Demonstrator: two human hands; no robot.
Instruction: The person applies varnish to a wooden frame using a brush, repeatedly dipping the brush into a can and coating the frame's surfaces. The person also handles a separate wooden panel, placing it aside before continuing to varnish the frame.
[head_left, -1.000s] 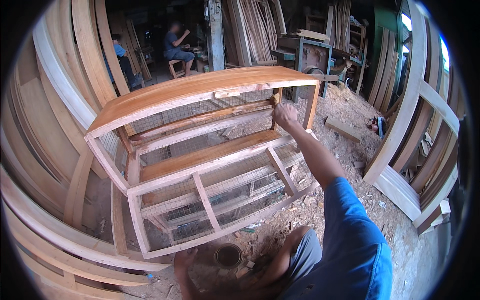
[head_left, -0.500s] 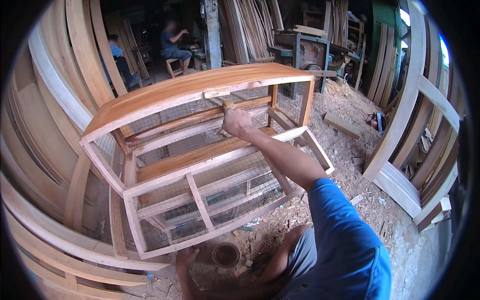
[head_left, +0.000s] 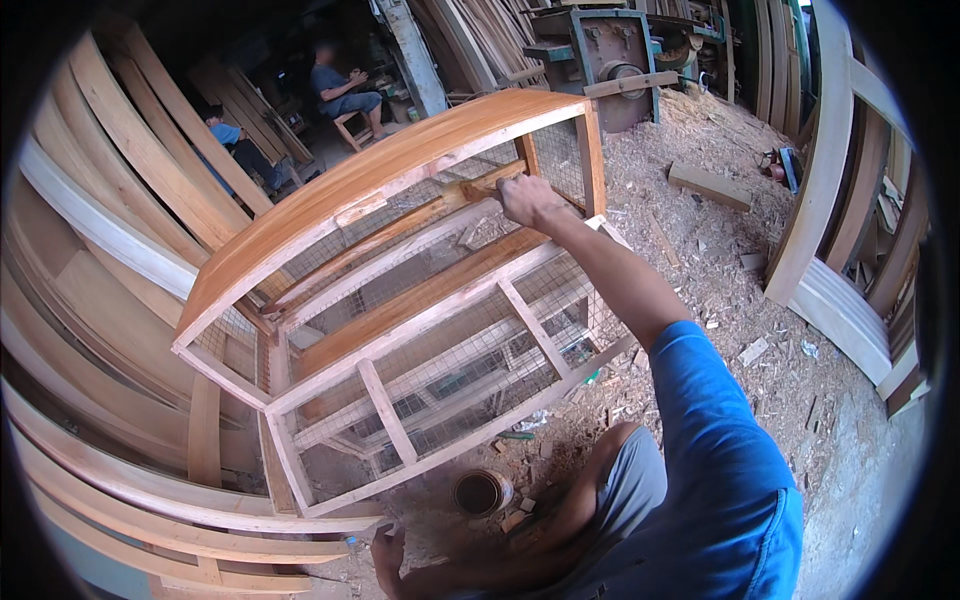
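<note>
A wooden cage frame with wire mesh (head_left: 440, 322) stands tilted before me, its top panel (head_left: 380, 165) stained orange-brown and its front rails pale and bare. My right hand (head_left: 532, 203) reaches into the upper front opening, closed round a paintbrush (head_left: 487, 186) whose far end lies against an inner rail near the right post. Fingers cover most of its handle. My left hand (head_left: 388, 552) is low by the cage's bottom left, beside the ends of wooden strips, fingers apart and nothing visible in them. An open can (head_left: 481, 492) with dark contents sits on the floor below the cage.
Long curved boards (head_left: 110, 470) crowd the left side. A wooden frame (head_left: 825, 180) leans at the right. Wood shavings, offcuts and a wooden block (head_left: 709, 186) litter the floor. A machine (head_left: 617, 65) and two seated people are at the back.
My right hand has moved with the paintbrush to the right along the cage's opening. My left hand has drawn away from the bottom rail. The view has tilted and shifted.
</note>
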